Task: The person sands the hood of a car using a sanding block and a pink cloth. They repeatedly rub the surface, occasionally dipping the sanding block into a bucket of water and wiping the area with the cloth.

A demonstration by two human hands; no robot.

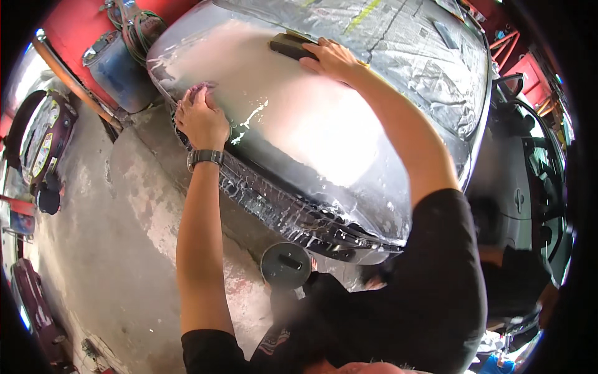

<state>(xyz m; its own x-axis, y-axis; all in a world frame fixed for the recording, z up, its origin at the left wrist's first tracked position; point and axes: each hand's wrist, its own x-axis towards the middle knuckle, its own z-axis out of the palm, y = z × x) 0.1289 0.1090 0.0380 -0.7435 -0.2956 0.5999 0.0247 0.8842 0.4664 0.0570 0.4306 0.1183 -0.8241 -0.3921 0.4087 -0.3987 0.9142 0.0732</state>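
My right hand (336, 59) lies over the end of a dark sanding block (289, 47), its fingers closed on it, pressed flat to the car's wet panel (249, 68). The panel is coated with pale, milky liquid and glares brightly in the middle. At the panel's left edge, my left hand (203, 121) has its fingers curled around a small purple wad (200, 89), mostly hidden; whether it is cloth or sponge I cannot tell. White drips run down the dark edge (268, 199) below the panel. A watch sits on my left wrist.
Clear plastic sheeting (423, 68) covers the car beyond the panel. Below its edge stands a round grey bucket (285, 265) with a dark block in it. A blue container (121, 71) is at upper left, a grey car (517, 181) at right, a dark-clothed person (514, 280) lower right.
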